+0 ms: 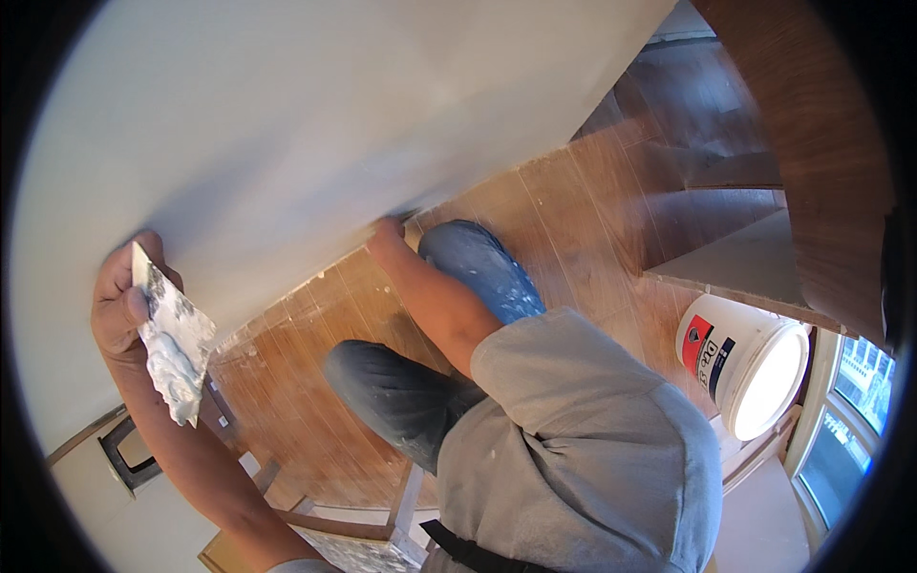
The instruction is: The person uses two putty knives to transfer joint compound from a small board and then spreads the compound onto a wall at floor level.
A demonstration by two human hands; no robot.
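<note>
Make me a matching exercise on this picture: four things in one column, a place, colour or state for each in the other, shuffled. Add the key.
Things
1. Board
2. Right hand
3. Bucket
4. Window

Descriptions
A. White, with a red patch on its side
B. Bluish, at the picture's right edge
C. Held in the left hand, with white paste on it
D. Low down by the wall, near a knee

Right pairs: 1-C, 2-D, 3-A, 4-B
</note>
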